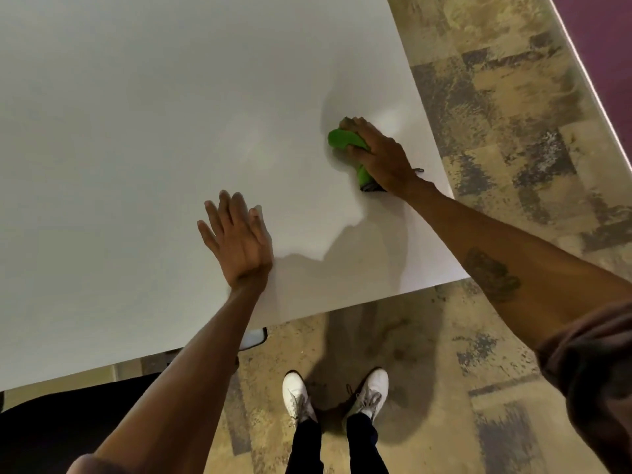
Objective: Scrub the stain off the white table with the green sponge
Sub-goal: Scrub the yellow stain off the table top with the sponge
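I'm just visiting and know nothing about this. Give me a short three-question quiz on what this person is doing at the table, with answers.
1. True or false: the left hand is holding the green sponge.
2. Which best describes the sponge? A) lying alone on the floor B) pressed on the white table under the right hand C) resting on a shoe
3. Fill in: the sponge is near the table's ____ edge, as the person sees it.

Key
1. False: the left hand lies flat and open on the table, apart from the sponge.
2. B.
3. Right; no stain shows on the visible surface.
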The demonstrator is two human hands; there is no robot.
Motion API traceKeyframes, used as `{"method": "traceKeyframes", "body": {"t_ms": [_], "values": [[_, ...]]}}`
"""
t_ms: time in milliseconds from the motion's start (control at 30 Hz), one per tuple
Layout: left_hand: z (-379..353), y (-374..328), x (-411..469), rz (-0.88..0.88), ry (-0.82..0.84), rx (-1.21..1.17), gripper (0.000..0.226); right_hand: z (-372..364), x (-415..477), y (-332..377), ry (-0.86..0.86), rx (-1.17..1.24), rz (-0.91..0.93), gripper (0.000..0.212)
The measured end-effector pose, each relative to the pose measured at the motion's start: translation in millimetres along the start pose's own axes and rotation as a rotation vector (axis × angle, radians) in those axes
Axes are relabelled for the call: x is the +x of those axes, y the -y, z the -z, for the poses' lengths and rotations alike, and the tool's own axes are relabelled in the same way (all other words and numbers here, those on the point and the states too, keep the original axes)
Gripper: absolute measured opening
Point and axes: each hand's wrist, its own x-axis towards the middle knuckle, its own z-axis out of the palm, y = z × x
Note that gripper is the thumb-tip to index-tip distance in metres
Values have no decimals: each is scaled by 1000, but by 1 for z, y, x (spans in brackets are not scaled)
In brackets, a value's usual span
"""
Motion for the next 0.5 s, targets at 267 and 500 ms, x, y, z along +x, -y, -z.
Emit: {"method": "traceKeyframes", "body": {"t_ms": [267, 500], "values": [[-3, 4, -2, -13, -21, -97, 54, -42, -61, 21, 106, 2, 75, 52], [-3, 7, -3, -29, 3, -164, 60, -88, -130, 44, 223, 8, 202, 49]]}}
